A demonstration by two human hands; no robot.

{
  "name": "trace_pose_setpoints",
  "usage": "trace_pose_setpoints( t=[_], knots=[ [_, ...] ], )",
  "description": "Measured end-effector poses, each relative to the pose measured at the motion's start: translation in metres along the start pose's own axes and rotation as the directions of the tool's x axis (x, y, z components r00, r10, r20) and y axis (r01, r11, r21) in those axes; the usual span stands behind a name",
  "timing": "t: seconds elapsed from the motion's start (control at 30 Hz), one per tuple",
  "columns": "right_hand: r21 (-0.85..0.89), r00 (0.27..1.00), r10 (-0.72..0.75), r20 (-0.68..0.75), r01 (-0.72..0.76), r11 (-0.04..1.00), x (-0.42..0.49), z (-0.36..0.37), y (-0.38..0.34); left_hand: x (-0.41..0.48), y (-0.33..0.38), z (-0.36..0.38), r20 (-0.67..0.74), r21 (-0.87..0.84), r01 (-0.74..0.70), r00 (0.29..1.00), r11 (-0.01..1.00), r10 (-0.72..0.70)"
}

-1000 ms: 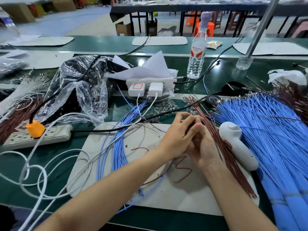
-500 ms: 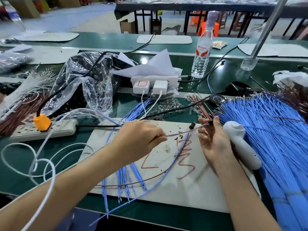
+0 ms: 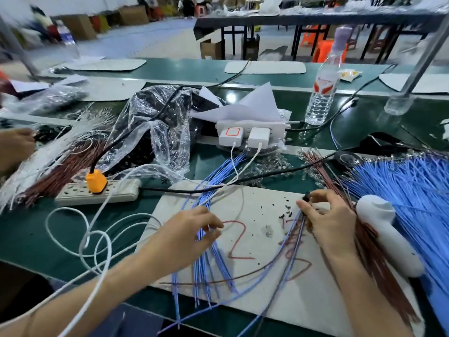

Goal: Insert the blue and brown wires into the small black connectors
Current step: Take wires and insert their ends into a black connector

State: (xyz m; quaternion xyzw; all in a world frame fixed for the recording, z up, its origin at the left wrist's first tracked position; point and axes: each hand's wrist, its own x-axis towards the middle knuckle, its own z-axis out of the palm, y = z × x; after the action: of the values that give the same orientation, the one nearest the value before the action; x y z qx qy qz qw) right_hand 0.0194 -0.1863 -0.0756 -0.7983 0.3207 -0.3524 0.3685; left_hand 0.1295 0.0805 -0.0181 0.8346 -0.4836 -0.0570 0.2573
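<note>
left hand [image 3: 192, 229] dropped onto the blue wires [image 3: 220, 261] (grip unclear); right hand [image 3: 328, 220] pinches black connector [image 3: 306, 198].

Your left hand [image 3: 192, 229], lower centre, curls its fingers downward; your right hand [image 3: 326, 221], centre right, pinches a black connector [image 3: 306, 198].

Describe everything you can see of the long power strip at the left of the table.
The power strip is a long off-white plastic bar with a row of sockets on top. It lies flat on the green table, left of the grey mat. An orange plug sits in it, its black cord rising towards the clear plastic bag. A black cable leaves its right end, and a thin white cable crosses over it.
</note>
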Motion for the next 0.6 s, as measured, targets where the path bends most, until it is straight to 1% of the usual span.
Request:
trace_pose_setpoints(
  t=[0.07, 0.1, 0.17, 0.2, 0.3, 0.37, 0.47, 0.53, 0.6],
  knots=[
    [-0.008, 1.000, 0.000, -0.019, 0.000, 1.000, 0.001, 0.000, -0.001, 0.027, -0.018, -0.004, -0.140, 0.023, 0.083, 0.987, 0.996, -0.079],
    [-0.001, 1.000, 0.009, -0.028, -0.009, 1.000, 0.001, 0.000, -0.002, 0.040, -0.025, -0.004, -0.176, 0.034, 0.120, 0.978, 0.992, -0.112],
    [0.002, 0.999, 0.017, -0.032, -0.017, 1.000, 0.000, -0.001, -0.002, 0.064, -0.035, -0.002, -0.200, 0.039, 0.170, 0.967, 0.985, -0.159],
    [0.013, 0.999, 0.023, -0.022, -0.023, 1.000, 0.000, -0.001, -0.003, 0.076, -0.039, 0.001, -0.207, 0.056, 0.176, 0.965, 0.983, -0.161],
    [0.077, 0.998, 0.060, 0.030, -0.063, 0.995, -0.001, -0.004, -0.006, 0.106, -0.045, 0.011, -0.185, 0.091, 0.197, 0.966, 0.976, -0.178],
    [0.045, 0.999, 0.045, 0.028, -0.047, 0.998, -0.001, -0.004, -0.005, 0.122, -0.048, 0.015, -0.117, 0.133, 0.231, 0.969, 0.964, -0.217],
    [0.000, 1.000, 0.024, 0.009, -0.024, 1.000, -0.001, -0.005, -0.007, 0.134, -0.051, 0.015, -0.039, 0.230, 0.239, 0.971, 0.943, -0.237],
    [-0.009, 0.999, 0.028, 0.017, -0.028, 1.000, 0.000, -0.006, -0.008, 0.134, -0.051, 0.014, -0.024, 0.311, 0.220, 0.974, 0.925, -0.224],
    [-0.001, 0.999, 0.039, 0.031, -0.039, 0.999, 0.000, -0.006, -0.009, 0.133, -0.049, 0.010, -0.040, 0.351, 0.204, 0.978, 0.914, -0.203]
  ],
)
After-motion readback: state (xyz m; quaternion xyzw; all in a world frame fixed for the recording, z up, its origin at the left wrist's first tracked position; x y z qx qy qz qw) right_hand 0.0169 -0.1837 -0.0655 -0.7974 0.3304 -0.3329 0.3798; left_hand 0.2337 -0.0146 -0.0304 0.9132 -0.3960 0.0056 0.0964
